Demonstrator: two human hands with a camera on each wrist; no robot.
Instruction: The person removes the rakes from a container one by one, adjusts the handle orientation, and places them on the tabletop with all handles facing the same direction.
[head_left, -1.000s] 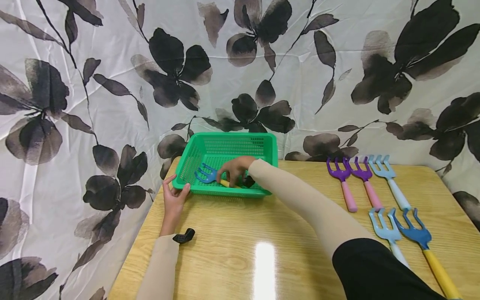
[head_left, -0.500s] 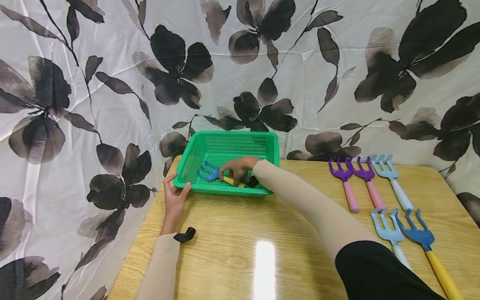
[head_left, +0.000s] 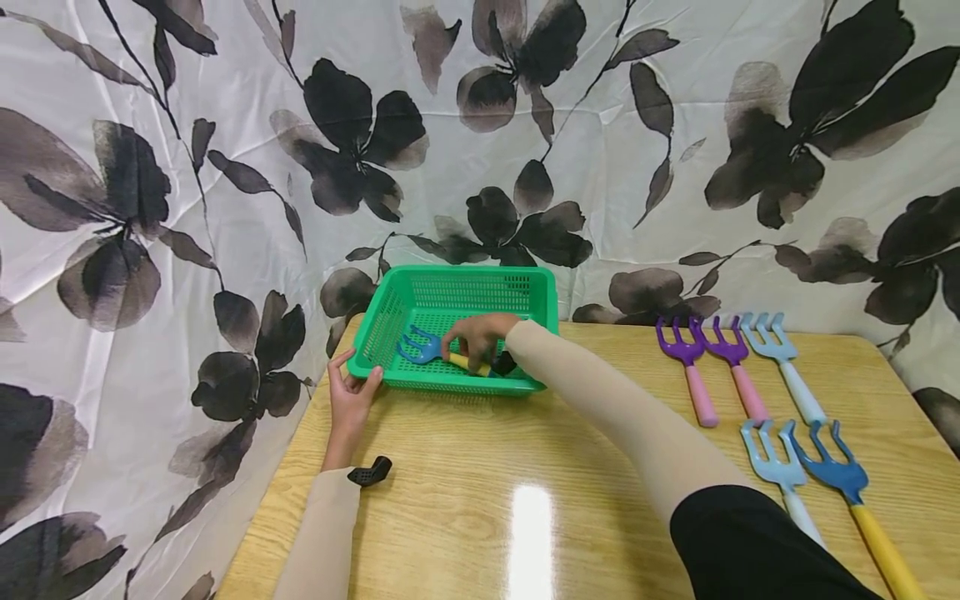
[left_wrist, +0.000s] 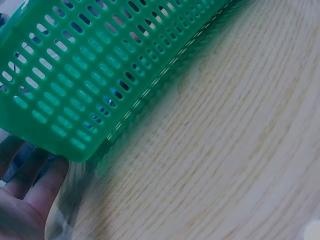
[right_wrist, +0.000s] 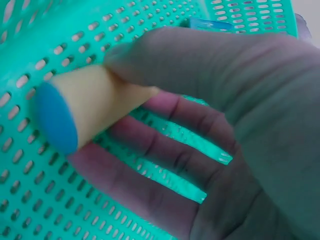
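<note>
Inside a green perforated plastic basket [head_left: 450, 385] lies a hand fork [head_left: 425, 348] with blue prongs and a yellow handle. My right hand [head_left: 480, 335] reaches in from above and grips the handle. Close up in the right wrist view, thumb and fingers wrap the yellow handle [right_wrist: 90, 100], whose blue end points away from the palm. My left hand [head_left: 348, 408] holds the basket's near left corner, thumb on the front side and fingers around the left side. In the left wrist view, its fingers [left_wrist: 50, 185] meet the green corner.
Right on the wooden table [head_left: 450, 500] lie two purple forks with pink handles [head_left: 682, 354], two light blue forks [head_left: 780, 358], and another blue fork with a yellow handle [head_left: 843, 477]. A floral cloth [head_left: 637, 167] hangs behind the table and along its left.
My right hand and the fork in the basket have shifted very slightly to the right. My left hand stays at the basket's corner.
</note>
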